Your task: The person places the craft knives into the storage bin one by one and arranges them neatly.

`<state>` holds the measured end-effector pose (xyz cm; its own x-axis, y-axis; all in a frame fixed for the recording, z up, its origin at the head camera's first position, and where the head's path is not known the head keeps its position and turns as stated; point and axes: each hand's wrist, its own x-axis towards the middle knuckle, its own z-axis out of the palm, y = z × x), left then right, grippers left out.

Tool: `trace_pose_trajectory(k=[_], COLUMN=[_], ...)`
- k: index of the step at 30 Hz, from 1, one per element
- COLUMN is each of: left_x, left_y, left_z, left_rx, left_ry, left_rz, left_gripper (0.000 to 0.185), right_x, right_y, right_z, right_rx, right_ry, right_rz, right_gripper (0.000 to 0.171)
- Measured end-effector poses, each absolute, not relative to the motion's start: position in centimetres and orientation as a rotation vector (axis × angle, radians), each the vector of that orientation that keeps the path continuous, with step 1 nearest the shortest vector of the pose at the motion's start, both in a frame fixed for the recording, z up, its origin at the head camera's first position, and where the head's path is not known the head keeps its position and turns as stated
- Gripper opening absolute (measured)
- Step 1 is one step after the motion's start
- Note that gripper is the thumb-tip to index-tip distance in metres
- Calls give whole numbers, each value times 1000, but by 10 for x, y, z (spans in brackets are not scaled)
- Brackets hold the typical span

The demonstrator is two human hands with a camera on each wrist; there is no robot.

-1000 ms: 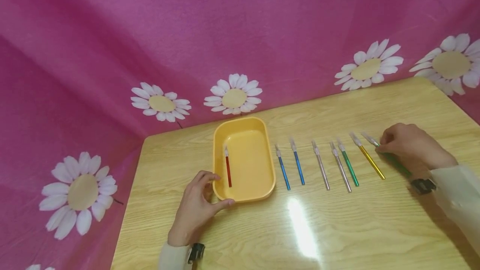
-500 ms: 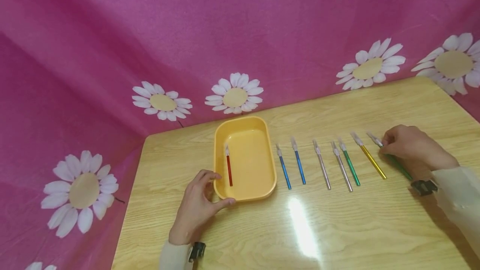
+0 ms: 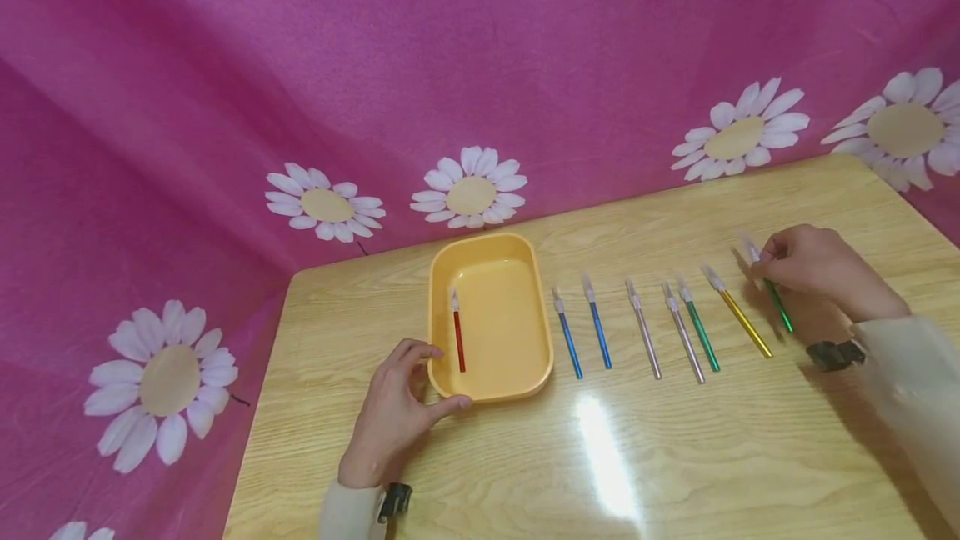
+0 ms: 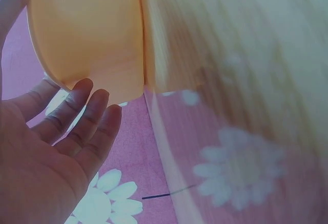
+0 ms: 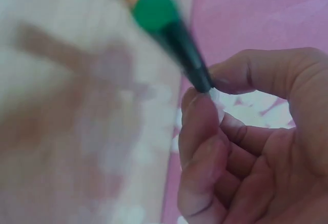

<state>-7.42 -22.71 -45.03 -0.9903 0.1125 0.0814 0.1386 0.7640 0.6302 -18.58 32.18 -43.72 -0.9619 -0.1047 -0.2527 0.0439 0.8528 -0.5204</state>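
From my seat, the right hand (image 3: pixel 813 269) pinches the green knife (image 3: pixel 777 305) near its capped tip, thumb and fingers closed on the shaft, with the handle end hanging down toward the table (image 3: pixel 675 457), so the knife sits at about three o'clock from the tray (image 3: pixel 491 390), past the end of the row. The left hand (image 3: pixel 393 415) rests at the tray's seven o'clock corner, fingers loosely curved against the rim and thumb along the near wall, steadying rather than clamping it. My worry is the grip: it is a fingertip pinch far from the middle of a thin, slick shaft, so I judge the knife could swivel or slip out and drop onto the gold knife (image 3: pixel 738 319) right beside it, scattering the line of green (image 3: pixel 699 332), silver (image 3: pixel 682 338) and blue (image 3: pixel 566 340) ones. A cap working loose under the fingers would be worse. The head view alone gives me the layout, including the red knife (image 3: pixel 457 338) already lying in the tray. The right wrist view shows what the head view hides: the fingertips (image 5: pixel 202 126) closing just behind the dark shaft. The left wrist view shows the open palm (image 4: pixel 46 167) and the tray's outer wall (image 4: pixel 87 34), though blurred.
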Motion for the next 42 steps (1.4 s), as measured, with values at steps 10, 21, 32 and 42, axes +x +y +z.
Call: trace_pose_trajectory(k=[10,21,32,42], left_x=[-75,-77,-75,-75], left_y=[-227,-228,-228,-229], left_z=[-452,-453,-451,-452], left_rx=[-187,-251,-195,-190], left_ry=[-2921,-2892,-2906,-2917], left_rz=[-1064,-1044,-1096,-1088], left_gripper=[67,68,65,66], right_x=[-209,-226,-223,-226], right_y=[253,144,24,-42], right_z=[-407,-381,-375,-416], right_rx=[-63,-219,-359,-306], right_ry=[2689,2556,2368,2306], right_rz=[-998,-1233,-1381,-1327], right_gripper=[26,18,13,25])
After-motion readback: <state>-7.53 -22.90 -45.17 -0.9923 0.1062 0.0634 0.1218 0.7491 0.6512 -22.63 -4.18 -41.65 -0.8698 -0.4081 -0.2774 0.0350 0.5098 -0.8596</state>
